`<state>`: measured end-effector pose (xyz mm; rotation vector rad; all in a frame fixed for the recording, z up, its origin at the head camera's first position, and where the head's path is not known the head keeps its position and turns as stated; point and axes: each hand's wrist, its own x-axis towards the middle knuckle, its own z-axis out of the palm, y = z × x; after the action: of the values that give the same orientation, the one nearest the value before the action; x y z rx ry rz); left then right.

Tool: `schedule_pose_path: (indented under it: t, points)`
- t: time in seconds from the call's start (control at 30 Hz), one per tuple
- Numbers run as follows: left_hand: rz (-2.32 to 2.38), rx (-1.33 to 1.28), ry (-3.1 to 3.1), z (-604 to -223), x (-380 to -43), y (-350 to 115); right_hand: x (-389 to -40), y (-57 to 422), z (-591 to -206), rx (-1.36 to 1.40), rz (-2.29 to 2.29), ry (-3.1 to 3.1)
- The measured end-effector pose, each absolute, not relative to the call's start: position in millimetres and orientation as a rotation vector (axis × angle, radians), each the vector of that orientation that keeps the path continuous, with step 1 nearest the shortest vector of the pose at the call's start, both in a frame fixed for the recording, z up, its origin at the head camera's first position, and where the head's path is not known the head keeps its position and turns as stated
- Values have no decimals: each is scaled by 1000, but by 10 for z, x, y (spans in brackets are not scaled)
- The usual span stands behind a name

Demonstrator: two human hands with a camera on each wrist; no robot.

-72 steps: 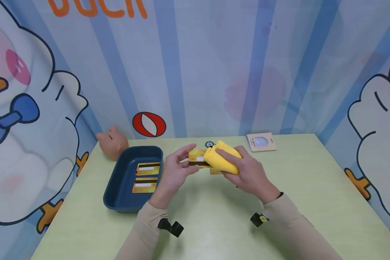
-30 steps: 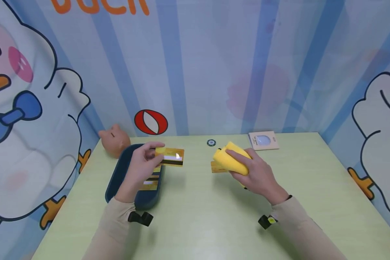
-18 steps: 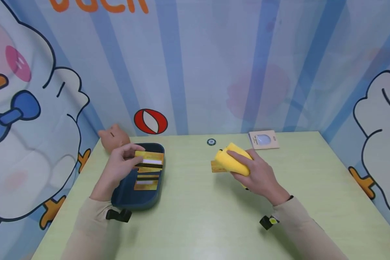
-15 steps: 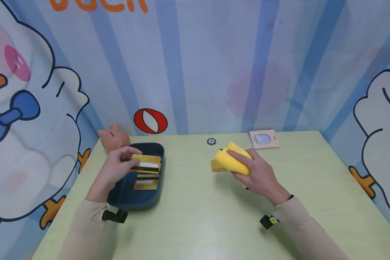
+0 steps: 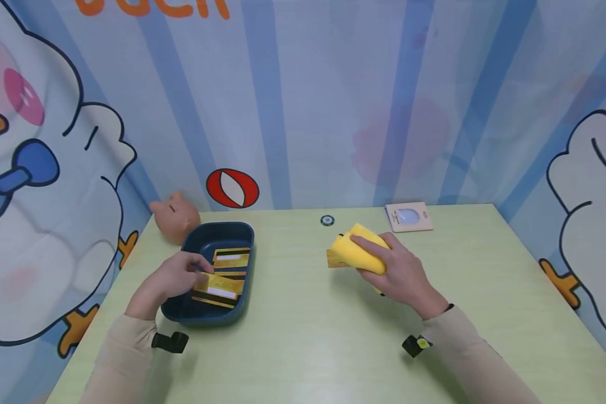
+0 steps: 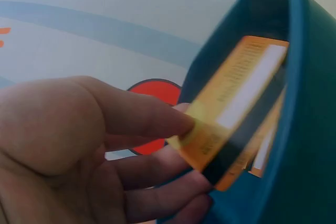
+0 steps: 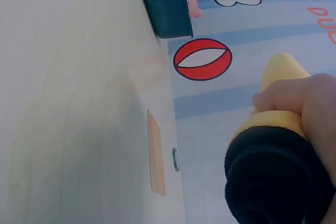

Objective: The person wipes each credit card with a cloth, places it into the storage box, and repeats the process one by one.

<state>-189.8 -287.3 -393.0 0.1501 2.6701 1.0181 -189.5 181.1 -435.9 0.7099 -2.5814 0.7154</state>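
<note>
My left hand [image 5: 174,276] pinches a gold bank card [image 5: 217,287] between thumb and fingers, over the navy tray [image 5: 182,317]. In the left wrist view, the card's white strip and black stripe face up. A second bank card [image 5: 232,257] lies towards the tray's back; another [image 5: 230,275] is partly covered by the pinched card. My right hand [image 5: 396,270] grips a soft yellow bundle [image 5: 361,249] above the table. Its end is black and fuzzy in the right wrist view; its kind is unclear. Beyond the bundle, a loose gold card [image 5: 335,259] lies on the table, partly hidden.
Behind the tray stands a pink-brown piggy bank [image 5: 175,219]. A round chip [image 5: 327,220] lies near the table's back edge, with a flat pale package [image 5: 409,217] to its right. A printed curtain [image 5: 328,112] hangs behind the pale green table [image 5: 303,348].
My left hand carried the bank card from beside the yellow bundle leftward to the tray, then down towards its front. The right hand drew slightly right, still gripping the bundle.
</note>
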Motion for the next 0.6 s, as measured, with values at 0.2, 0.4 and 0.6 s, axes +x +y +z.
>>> schedule_pose_path:
  t: [0.2, 0.4, 0.6]
  points:
    - [948, 167, 2579, -3983, -1900, -2887, -1901, 1815, -4348, 710, 702, -2597]
    - [775, 159, 2607, -4018, -1930, -2860, -1898, 1824, -4353, 711, 703, -2601]
    - [608, 172, 2631, -3997, -1945, -2791, -1892, 1834, -4354, 717, 702, -2596]
